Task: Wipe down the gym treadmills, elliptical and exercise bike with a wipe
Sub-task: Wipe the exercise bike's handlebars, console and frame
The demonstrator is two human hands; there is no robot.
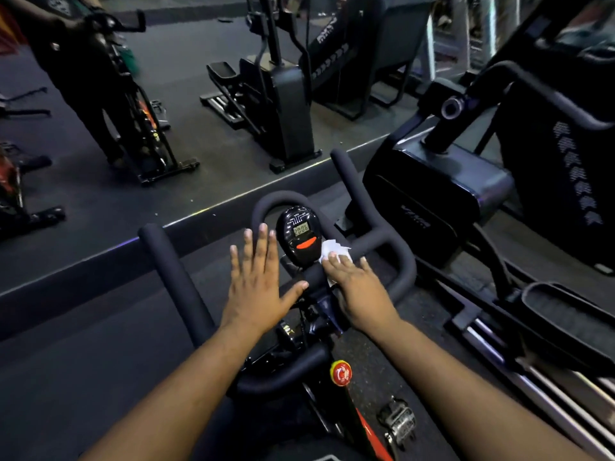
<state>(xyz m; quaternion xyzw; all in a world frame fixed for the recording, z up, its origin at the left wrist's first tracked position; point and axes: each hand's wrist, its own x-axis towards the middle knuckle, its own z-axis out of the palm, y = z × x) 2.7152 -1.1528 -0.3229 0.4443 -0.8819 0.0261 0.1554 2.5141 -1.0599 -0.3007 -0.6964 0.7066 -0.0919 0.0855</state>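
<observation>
The person stands at an exercise bike point(346, 410) & looks down at its black handlebar point(396, 257). The right hand point(357, 287) lies flat on the bar, just right of the little screen point(301, 236), w/ a white wipe point(332, 251) under its fingers. The fingers look straight & press the wipe down on the bar; part of the wipe sticks out past the fingertips, touching the side of the screen. The left hand point(258, 281) is wide open, fingers spread, holding nothing. It sits over the left part of the bar; can't tell if the palm touches it, but the thumb tip is right at the middle bar. A red & yellow knob point(341, 373) is lower on the bike frame, & a metal pedal point(397, 422) is near the bottom. An elliptical point(442, 194) stands just to the right. A big mirror point(186, 94) is in front, w/ a person & more machines showing in it.
</observation>
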